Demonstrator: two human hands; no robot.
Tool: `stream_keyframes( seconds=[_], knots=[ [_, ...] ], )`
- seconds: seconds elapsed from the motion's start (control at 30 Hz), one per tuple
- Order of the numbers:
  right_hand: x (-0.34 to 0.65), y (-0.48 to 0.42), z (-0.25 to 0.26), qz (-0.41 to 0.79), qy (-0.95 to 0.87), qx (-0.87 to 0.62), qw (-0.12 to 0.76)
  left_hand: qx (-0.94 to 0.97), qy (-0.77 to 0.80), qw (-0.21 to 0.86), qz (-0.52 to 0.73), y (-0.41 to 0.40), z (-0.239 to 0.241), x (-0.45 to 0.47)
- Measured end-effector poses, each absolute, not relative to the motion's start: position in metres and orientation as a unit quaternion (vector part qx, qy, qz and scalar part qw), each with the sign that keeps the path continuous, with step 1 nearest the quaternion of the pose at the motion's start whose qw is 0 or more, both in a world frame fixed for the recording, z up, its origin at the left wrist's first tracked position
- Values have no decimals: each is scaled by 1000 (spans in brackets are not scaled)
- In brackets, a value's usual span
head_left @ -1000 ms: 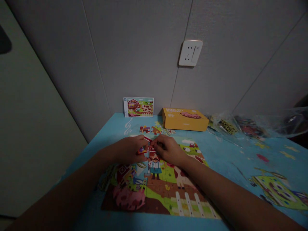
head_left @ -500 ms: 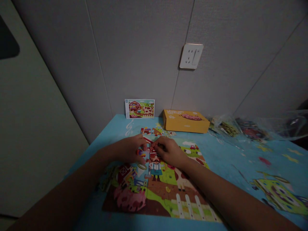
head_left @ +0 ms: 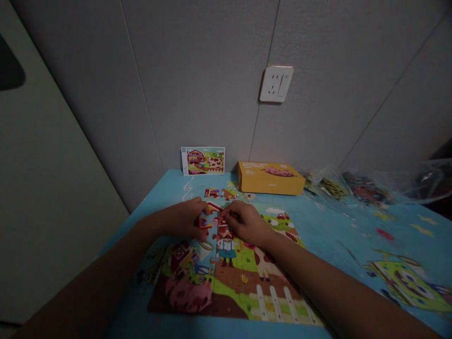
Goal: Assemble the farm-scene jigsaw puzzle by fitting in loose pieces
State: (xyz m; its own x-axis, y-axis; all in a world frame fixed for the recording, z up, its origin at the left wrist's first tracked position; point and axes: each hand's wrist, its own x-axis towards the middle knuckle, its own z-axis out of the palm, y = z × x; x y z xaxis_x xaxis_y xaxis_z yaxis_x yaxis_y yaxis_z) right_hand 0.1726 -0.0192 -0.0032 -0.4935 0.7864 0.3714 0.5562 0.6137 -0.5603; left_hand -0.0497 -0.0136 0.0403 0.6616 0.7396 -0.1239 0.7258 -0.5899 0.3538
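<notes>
A farm jigsaw puzzle (head_left: 243,282) lies partly joined on the blue tabletop, showing a farmer, a cow, a pink pig and a white fence. At its upper left, my left hand (head_left: 185,220) curls thumb and fingers around the edges of a puzzle piece (head_left: 207,221) with red and orange on it. My right hand (head_left: 249,223) presses close beside it, fingertips pinched at a red part of the puzzle above the farmer's hat. Its fingers hide most of what they grip. Below my left hand, a gap in the picture shows blue table.
Loose puzzle pieces (head_left: 226,193) lie beyond my hands. A picture card (head_left: 205,161) leans on the wall beside a yellow puzzle box (head_left: 271,179). Clear bags of pieces (head_left: 332,186) lie at the back right. A cartoon figure (head_left: 411,285) is printed on the cover at right.
My left hand has shifted slightly, and more of the piece shows between its thumb and fingers. My right hand stays at nearly the same spot. The whole view has moved a little.
</notes>
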Motion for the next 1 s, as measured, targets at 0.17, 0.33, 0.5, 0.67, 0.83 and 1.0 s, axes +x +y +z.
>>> stream_keyframes(
  seconds=[0.17, 0.33, 0.5, 0.67, 0.83, 1.0],
  knots=[
    [173, -19, -4, 188, -843, -397, 309, 870, 454, 190, 8, -13, 40, -50],
    [173, -18, -4, 183, -844, -395, 312, 873, 438, 214, 13, -15, 41, -51],
    [173, -19, -4, 186, -843, -398, 311, 879, 417, 229, 22, -14, 40, -50],
    [173, -18, -4, 185, -844, -398, 310, 888, 405, 217, 32, -13, 40, -48],
    [172, -18, -4, 189, -843, -398, 309, 879, 435, 195, 12, -12, 42, -49],
    [173, -18, -5, 187, -846, -391, 311, 880, 433, 196, 15, -12, 40, -51]
  ],
)
